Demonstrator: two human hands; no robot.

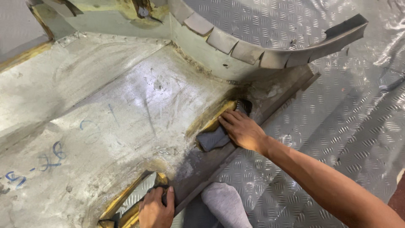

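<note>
A large worn sheet-metal panel [126,109] with yellowish seams and blue marks lies across the floor. My right hand [241,128] presses flat on a dark grey sanding pad [213,139] that sits in a yellowed recess near the panel's lower edge. At the bottom of the view, my left hand [157,207] is curled over the panel's near rim by another yellowed opening, gripping the metal edge.
A curved segmented metal flange [236,46] rises behind the panel. Silvery tread-plate flooring [337,105] covers the right side. My knee in grey fabric [225,204] rests next to the panel's edge.
</note>
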